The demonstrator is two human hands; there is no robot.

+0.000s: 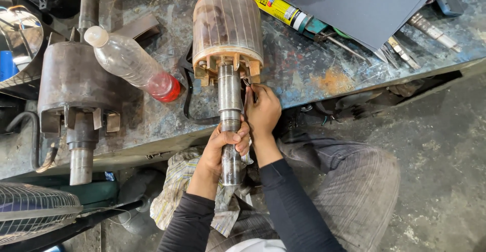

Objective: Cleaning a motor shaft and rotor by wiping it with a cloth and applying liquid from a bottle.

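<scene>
From the head camera, a motor rotor (228,26) lies on the edge of a worn metal workbench (314,69), its ribbed brown core toward the back and its long steel shaft (230,125) jutting out over the person's lap. The left hand (220,153) is wrapped closed around the shaft near its free end. The right hand (262,111) is pinched narrow against the copper-coloured end of the core, fingertips on something too small to make out. Two rotors show in all: a second, darker one (76,82) lies to the left, a single plastic bottle (132,64) with red liquid resting against it. A sealant tube (276,6) is partly cut off under a grey sheet (364,4). A checked cloth (177,191) lies under the forearms.
</scene>
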